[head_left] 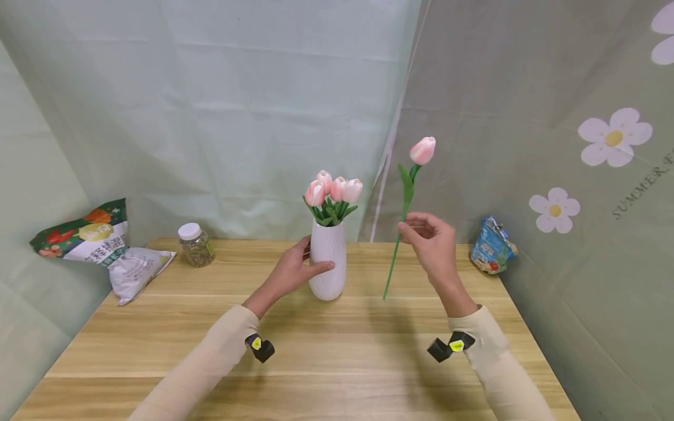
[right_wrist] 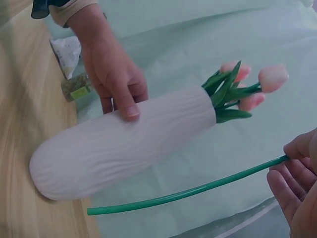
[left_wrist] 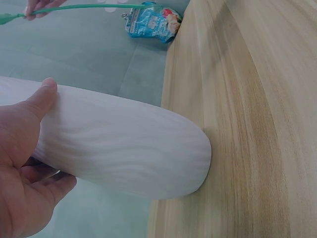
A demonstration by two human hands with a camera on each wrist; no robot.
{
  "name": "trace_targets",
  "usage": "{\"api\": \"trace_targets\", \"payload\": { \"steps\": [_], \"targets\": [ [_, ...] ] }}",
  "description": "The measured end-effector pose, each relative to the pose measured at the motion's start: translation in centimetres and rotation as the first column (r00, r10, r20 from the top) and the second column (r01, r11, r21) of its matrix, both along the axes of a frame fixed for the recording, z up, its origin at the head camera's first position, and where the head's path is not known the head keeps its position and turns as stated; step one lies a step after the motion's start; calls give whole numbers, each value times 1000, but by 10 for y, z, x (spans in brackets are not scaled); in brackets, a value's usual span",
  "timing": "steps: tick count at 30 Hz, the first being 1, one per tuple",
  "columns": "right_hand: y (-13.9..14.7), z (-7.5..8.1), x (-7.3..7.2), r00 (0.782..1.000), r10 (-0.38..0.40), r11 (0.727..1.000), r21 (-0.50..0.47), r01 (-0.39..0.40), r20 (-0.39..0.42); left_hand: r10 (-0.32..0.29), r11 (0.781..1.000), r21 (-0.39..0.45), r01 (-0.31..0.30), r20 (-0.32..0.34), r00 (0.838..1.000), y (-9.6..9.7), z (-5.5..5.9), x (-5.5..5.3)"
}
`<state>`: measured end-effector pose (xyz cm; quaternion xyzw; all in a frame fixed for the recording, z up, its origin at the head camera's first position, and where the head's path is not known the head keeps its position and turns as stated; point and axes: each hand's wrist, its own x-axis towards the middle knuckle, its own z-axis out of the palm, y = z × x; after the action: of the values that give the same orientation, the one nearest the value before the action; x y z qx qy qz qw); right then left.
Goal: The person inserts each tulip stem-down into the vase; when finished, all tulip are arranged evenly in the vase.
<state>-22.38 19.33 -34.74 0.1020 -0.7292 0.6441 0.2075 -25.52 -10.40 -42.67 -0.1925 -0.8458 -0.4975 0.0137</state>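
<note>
A white ribbed vase point(head_left: 329, 263) stands on the wooden table, with several pink tulips point(head_left: 332, 192) and their green leaves showing above its rim. My left hand point(head_left: 292, 268) grips the vase from its left side, thumb across the front and fingers round the back. To the right of the vase, my right hand point(head_left: 433, 238) pinches the green stem of a single pink tulip point(head_left: 423, 151) between thumb and fingers. Its bloom points up and the bare stem point(right_wrist: 193, 191) slants down to the left. In the right wrist view the stem's lower end is apart from the vase.
At the back left of the table point(head_left: 337, 374) are a jar point(head_left: 196, 245) with a white lid and a colourful snack bag point(head_left: 100, 240) leaning on the curtain. A blue packet point(head_left: 492, 245) sits at the back right corner. Fabric curtains point(head_left: 237, 117) enclose the table's back and sides.
</note>
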Motion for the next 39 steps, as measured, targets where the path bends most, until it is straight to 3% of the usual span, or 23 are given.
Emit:
{"api": "trace_targets", "payload": {
  "steps": [16, 26, 39],
  "targets": [
    [-12, 32, 18, 976, 31, 997, -62, -46, -215, -6, 1000, 4, 6, -1, 1000, 0, 0, -1],
    [-27, 55, 20, 917, 72, 978, -151, -142, -393, 0, 1000, -3, 0, 2, 1000, 0, 1, 0],
    [-38, 72, 22, 851, 7, 960, -235, -153, -525, 4, 1000, -15, -4, 9, 1000, -1, 1, 0]
  ]
}}
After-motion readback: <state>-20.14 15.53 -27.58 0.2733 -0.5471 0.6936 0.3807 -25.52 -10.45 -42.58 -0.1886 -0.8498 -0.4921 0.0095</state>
